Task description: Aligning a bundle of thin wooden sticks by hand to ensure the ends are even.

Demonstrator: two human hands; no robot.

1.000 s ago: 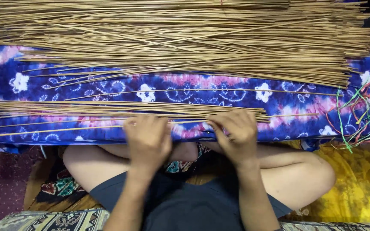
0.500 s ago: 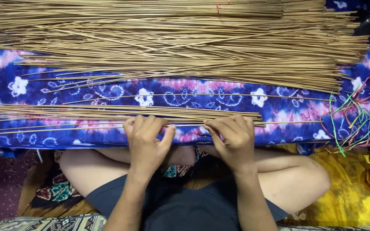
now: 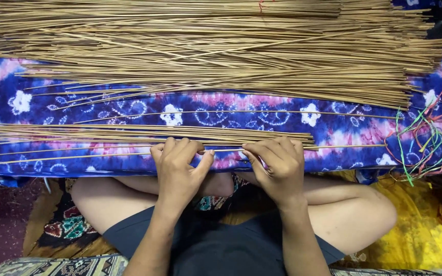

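- My left hand (image 3: 177,166) sits a little further right than a second ago, fingers curled tighter, thumb now pointing toward the other hand.
- My right hand (image 3: 274,163) has closed in; the gap between the two is narrower.
- Both now pinch at one thin stick (image 3: 226,151) on the near edge of the blue patterned cloth (image 3: 129,110).
- My view has tipped down slightly.

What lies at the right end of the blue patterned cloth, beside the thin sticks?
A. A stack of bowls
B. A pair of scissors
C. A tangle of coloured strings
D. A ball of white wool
C: a loose tangle of coloured strings, red, green and yellow, lies on the right end of the blue patterned cloth, past the tips of the thin sticks.
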